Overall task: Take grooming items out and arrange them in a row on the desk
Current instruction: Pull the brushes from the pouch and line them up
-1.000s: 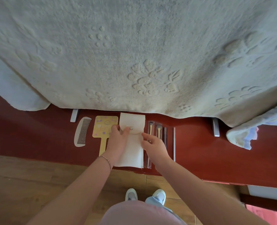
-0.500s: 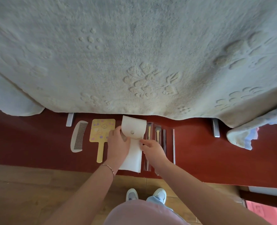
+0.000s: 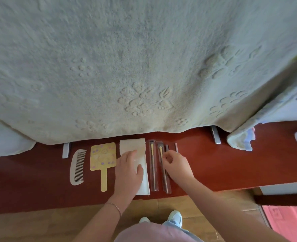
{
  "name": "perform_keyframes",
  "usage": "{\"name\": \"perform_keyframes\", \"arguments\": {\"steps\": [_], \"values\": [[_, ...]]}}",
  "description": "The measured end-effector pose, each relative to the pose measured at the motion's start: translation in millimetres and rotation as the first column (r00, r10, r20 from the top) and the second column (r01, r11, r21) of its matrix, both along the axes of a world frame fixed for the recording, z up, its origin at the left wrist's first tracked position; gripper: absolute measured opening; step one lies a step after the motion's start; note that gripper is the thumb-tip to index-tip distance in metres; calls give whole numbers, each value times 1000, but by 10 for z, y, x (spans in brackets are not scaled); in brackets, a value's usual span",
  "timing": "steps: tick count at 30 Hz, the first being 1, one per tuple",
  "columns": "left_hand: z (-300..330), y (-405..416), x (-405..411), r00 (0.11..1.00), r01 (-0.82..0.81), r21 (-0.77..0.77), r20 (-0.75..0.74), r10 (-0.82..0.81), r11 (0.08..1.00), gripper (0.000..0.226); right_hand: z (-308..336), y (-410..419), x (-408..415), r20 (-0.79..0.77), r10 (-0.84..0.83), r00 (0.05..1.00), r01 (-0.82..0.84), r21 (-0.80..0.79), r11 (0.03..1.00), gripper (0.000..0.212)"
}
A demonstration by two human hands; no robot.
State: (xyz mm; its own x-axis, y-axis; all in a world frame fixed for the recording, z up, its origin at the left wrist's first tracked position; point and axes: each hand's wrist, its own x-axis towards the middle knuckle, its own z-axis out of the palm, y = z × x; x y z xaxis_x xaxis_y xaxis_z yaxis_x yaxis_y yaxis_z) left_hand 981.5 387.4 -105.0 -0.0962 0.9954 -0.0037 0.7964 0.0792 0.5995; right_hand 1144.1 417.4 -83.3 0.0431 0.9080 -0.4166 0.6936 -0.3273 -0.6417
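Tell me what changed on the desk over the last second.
The white pouch, whose top flap was folded down at first, now lies open and flat. The left hand, which pinched the flap, now presses flat on it. The right hand let go and moved right over the sleeved brushes. The comb and hand mirror stayed put.

One head-worn camera looks steeply down from close above the red surface (image 3: 231, 163), taking in the blanket (image 3: 144, 67) beyond and floor (image 3: 31, 227) below.
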Motion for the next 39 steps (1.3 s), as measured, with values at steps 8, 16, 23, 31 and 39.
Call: {"name": "perform_keyframes", "arguments": {"steps": [8, 16, 23, 31, 39], "values": [[-292, -98, 388, 745, 572, -30, -399, -535, 819, 47, -179, 106, 131, 371, 98, 924, -112, 17, 994, 20], [-401, -127, 435, 726, 540, -77, -462, -510, 838, 61, -234, 108, 139, 451, 157, 878, -192, 33, 981, 25], [-363, -98, 544, 760, 517, -84, -412, -502, 852, 57, -241, 108, 257, 397, 164, 903, -189, 24, 982, 23], [213, 88, 725, 899, 146, -319, 439, 9, 936, 27, 28, -76, 462, -119, 45, 992, -39, 58, 998, 14], [317, 327, 886, 475, 79, -529, 765, 435, 845, 23, 251, -76, 584, -465, -131, 876, -7, -284, 959, 9]]}}
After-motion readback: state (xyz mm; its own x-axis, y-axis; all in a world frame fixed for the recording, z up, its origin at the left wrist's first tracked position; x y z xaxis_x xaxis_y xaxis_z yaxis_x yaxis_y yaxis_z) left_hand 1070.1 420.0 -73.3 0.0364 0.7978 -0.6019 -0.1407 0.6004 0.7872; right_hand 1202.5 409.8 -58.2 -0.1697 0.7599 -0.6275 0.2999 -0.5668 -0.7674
